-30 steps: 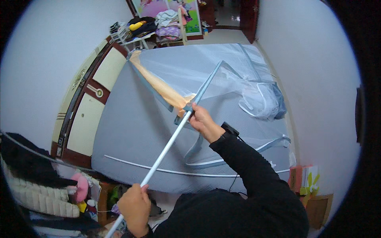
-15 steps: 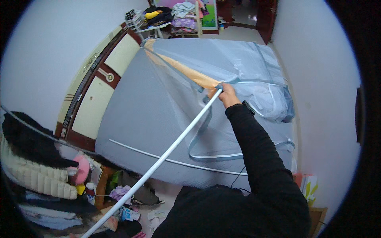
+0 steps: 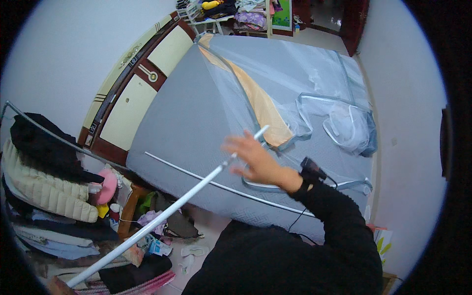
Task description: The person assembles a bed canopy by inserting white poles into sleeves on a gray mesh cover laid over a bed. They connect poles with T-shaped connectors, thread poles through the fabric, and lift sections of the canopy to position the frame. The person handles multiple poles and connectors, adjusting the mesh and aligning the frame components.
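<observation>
A long white pole (image 3: 182, 200) slants from the lower left up over the bed. My right hand (image 3: 258, 162) is at its upper end, fingers spread and blurred, with the pole passing by the fingers and its tip showing beyond them. At the lower left edge, what looks like my left hand (image 3: 60, 286) closes round the pole's other end, only partly in view. Beyond the right hand, a white mesh net (image 3: 290, 110) with blue-grey trim and a tan strip (image 3: 258, 101) lies spread and bunched over the grey mattress (image 3: 172, 120).
A second white pole (image 3: 228, 186) lies across the near part of the mattress. The headboard (image 3: 129, 105) stands at the left. Clothes hang on a rail (image 3: 46, 132) at lower left, above floor clutter. A black device with a cord (image 3: 310, 167) is at my right wrist. Walls flank the bed.
My right hand has let go of the net's trimmed edge and drawn back down along the pole, fingers spreading. The tan strip has dropped onto the bed. The view has shifted slightly.
</observation>
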{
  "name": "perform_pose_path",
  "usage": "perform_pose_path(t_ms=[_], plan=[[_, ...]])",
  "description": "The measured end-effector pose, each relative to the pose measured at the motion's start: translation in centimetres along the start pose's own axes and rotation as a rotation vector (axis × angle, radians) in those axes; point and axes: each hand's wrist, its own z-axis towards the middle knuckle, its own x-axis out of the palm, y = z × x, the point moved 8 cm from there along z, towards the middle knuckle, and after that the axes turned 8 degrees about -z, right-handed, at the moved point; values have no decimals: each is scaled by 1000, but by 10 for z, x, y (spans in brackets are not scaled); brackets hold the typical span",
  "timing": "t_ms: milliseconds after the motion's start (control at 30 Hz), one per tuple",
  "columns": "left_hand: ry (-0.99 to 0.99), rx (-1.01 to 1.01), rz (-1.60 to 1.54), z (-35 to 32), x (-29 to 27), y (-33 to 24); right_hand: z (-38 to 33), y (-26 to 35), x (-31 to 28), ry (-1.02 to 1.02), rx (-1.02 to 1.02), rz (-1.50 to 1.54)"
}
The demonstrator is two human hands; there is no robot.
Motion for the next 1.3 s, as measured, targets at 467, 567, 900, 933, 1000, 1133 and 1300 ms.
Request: perform_pose_path(t_ms=[467,567,900,933,1000,1133,1300], plan=[[-41,744,-1143,237,-143,-416,-113,1,-98,137,277,-164],[-55,826,-1217,245,-136,-475,-188,-37,-125,139,485,-314],[421,1115,-1493,129,-61,-673,-376,-39,-82,342,930,-304],[503,1139,-1506,117,-65,-684,-373,-38,-79,328,932,-308],[471,1147,-1603,102,-83,-691,-366,-40,-80,318,919,-347],[386,1040,-1731,119,-75,-681,-367,-50,-133,235,943,-588],[303,900,-1697,164,4,-653,-371,-48,-216,115,1044,-985]])
